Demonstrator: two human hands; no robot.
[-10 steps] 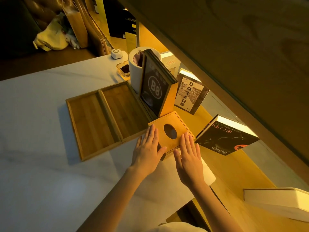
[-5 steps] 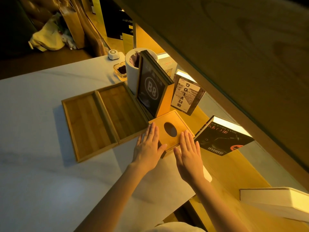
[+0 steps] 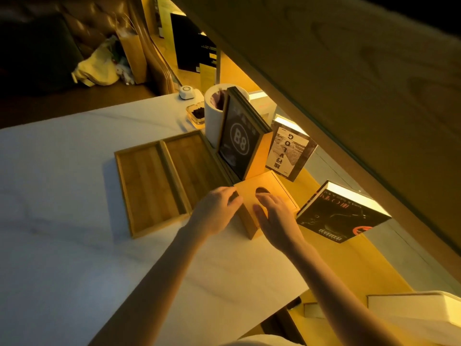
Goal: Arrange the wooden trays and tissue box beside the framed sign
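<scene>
Square wooden tissue box with oval slot [image 3: 268, 193] on white tabletop [image 3: 62, 245], touching framed black "B8" sign [image 3: 237, 141]; rigid, light, smooth-sided, best squeezed at opposite sides. Left hand [image 3: 217, 211] curled against left edge, right hand [image 3: 274, 216] spread flat, seemingly resting on top

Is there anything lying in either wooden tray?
No: both trays show only bare wood, lying side by side left of the framed sign.

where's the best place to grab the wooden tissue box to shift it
Clamp the wooden tissue box by its two side walls, coming from the near edge, as the left hand and right hand sit now. Its far edge sits at the framed sign.
</scene>
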